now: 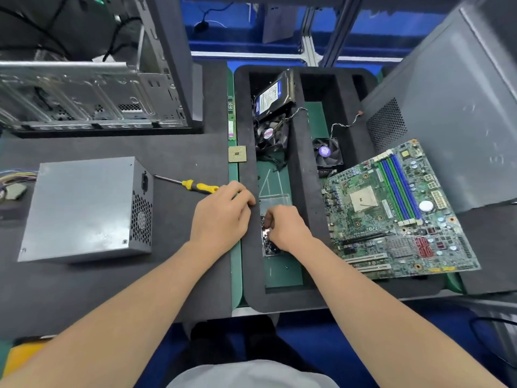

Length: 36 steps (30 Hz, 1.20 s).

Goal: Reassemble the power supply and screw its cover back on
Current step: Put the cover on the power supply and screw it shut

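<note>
A person's two bare forearms reached forward over a dark foam work mat [173, 152]. The right hand [288, 228] dipped into a clear plastic tray [275, 198] that sat in a green-floored slot of a black foam organiser [303, 191]; its thumb and fingertips were bunched together, pinching into a heap of small dark screws [269, 242]. The left hand [221, 214] lay just beside it, palm down on the organiser's left wall, fingers bent over the edge; whether they held anything could not be told. A yellow-handled screwdriver [200, 187] lay on the mat with its handle end touching the left hand's knuckles and its shaft pointing away to the left. Well to the left of both hands sat the power supply [84, 208], a closed grey metal box with coloured wires at its far left end. A green motherboard [397, 219] lay tilted just to the right of the right hand. Beyond the left hand lay a square processor chip [237, 154].
</note>
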Available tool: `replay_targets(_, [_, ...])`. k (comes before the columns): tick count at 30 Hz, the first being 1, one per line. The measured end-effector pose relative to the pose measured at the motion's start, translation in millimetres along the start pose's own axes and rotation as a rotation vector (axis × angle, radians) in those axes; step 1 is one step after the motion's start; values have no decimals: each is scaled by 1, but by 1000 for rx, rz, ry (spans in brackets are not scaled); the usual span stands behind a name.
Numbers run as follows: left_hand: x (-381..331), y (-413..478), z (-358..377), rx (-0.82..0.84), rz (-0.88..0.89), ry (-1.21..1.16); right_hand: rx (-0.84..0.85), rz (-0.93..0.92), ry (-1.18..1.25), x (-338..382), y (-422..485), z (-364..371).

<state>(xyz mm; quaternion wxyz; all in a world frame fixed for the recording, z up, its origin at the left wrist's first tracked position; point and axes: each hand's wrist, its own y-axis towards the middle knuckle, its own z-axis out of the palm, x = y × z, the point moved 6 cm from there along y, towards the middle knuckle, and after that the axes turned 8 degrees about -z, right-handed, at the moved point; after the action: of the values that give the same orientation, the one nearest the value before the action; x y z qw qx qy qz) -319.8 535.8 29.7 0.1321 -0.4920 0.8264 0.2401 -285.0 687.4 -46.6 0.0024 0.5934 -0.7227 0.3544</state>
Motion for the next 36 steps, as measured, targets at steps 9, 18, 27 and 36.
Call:
replay_targets(9, [2,0,4,-17,6,-1,-36,-15,40,-6,-2,5])
replay_targets(18, [0,0,1,-40,19,-9,-212,15,96,-8,-7,7])
replay_targets(27, [-3,2,-4,-34,10,0,-180,-8,66,-9,-9,15])
replay_targets(36, [-4,2,-4,-25,15,-3,-176,-59,-22,-11,-9,19])
